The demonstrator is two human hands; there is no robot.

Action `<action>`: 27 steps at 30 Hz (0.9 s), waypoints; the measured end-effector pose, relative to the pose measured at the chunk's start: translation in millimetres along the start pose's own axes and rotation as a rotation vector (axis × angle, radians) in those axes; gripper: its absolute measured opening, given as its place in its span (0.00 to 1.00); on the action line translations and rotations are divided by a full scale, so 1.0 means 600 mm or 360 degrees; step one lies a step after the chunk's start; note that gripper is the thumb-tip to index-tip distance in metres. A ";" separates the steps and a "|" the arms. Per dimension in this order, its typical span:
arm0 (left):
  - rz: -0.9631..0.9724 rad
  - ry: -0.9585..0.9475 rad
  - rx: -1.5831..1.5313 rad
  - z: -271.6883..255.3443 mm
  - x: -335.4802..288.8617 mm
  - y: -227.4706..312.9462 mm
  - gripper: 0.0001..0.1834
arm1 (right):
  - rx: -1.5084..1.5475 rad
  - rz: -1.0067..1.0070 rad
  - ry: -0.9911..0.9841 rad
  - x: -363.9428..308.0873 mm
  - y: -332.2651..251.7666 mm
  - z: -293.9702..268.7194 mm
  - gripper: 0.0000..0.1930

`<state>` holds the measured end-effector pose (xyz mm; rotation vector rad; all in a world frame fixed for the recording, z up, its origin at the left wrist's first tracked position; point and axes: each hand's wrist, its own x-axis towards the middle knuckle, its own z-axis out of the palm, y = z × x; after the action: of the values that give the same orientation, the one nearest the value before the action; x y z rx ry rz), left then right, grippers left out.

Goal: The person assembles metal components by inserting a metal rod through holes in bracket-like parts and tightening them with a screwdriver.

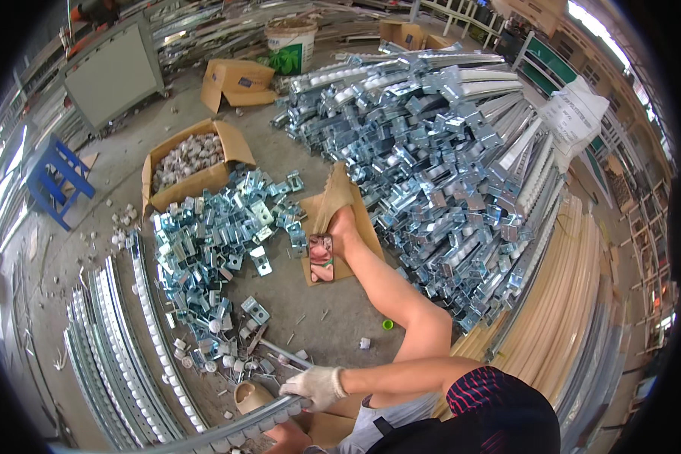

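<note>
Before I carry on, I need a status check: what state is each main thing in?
Right hand: gloved, grip closed on roller rail
Roller rail: held, white rollers fitted
Large carton: open, filled with whitish pieces
Smartphone: screen lit
Metal brackets: heaped loose
Blue stool: upright
Bucket: upright

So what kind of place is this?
Probably a workshop or small factory: there are piles of metal brackets, rows of metal rails and an open cardboard box of small parts.
</note>
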<state>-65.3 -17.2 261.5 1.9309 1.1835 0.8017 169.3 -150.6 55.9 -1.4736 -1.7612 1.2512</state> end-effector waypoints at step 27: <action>-0.0415 -0.1406 -0.0261 -0.048 0.021 -0.018 0.38 | 0.0065 0.0560 0.3032 -0.276 -0.169 -1.025 0.36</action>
<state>-88.5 4.9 269.6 1.6466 0.7502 -0.1162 684.4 -110.1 441.7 -1.7866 -0.1565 -0.2975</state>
